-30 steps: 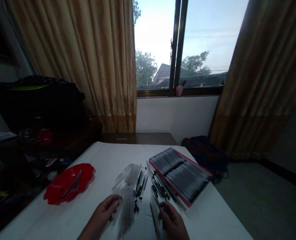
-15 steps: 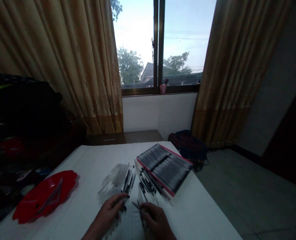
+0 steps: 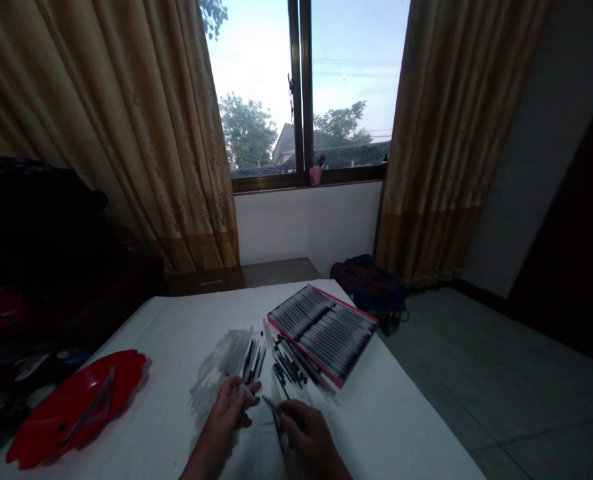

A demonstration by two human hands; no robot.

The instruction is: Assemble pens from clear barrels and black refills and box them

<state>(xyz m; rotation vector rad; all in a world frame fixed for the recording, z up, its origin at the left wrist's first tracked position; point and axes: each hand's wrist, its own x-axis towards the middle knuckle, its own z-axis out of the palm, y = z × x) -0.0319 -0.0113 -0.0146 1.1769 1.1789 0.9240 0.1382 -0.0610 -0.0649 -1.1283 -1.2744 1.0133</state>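
Note:
My left hand (image 3: pixel 227 405) has thumb and fingers closed on a short stretch of clear pen barrel (image 3: pixel 247 392). Opposite it, my right hand (image 3: pixel 307 430) pinches a thin dark pen refill (image 3: pixel 271 404), its tip pointing towards the left hand. The two pieces are apart, with a small gap between them. Just beyond the left hand lie a heap of clear pen barrels (image 3: pixel 236 353) and a few dark refills (image 3: pixel 249 360). Black pen parts (image 3: pixel 289 367) are scattered beyond my right hand. A red-edged tray (image 3: pixel 326 330) holds rows of pens with black ends.
On the left of the white-covered table (image 3: pixel 171 353) sits a red scalloped plate (image 3: pixel 119 373) with a clear triangular ruler (image 3: pixel 93 410) in it. Dark clutter stands along the left side. A dark bundle (image 3: pixel 369 283) lies beyond the table's far right corner.
My left hand has drawn back from the loose parts and now shows a clear pen barrel in its fingers. My right hand keeps the refill. The view has swung slightly right.

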